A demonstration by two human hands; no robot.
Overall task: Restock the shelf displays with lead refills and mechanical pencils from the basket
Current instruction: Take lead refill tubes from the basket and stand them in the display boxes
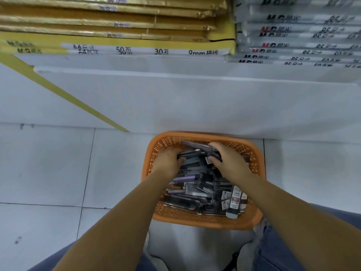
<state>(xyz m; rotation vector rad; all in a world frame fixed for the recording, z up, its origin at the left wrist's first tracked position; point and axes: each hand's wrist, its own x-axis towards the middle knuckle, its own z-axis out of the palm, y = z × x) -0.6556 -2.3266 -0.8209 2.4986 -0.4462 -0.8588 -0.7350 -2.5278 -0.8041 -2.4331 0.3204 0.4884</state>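
An orange plastic basket (203, 220) stands on the floor tiles in front of me, heaped with packaged mechanical pencils (193, 184) and lead refill packs (235, 202). Both hands are inside it at the far end. My left hand (169, 160) curls its fingers round a bundle of dark packs. My right hand (227, 158) grips a flat grey-purple pack (195, 146) that sticks out toward the far left rim. The fingertips of both hands are hidden among the packs.
A white shelf base (195, 98) runs across just behind the basket. On it lie stacks of yellow-wrapped paper pads (117, 28) at left and clear-wrapped pads (302, 34) at right. My knees in blue jeans (277, 249) flank the basket's near side.
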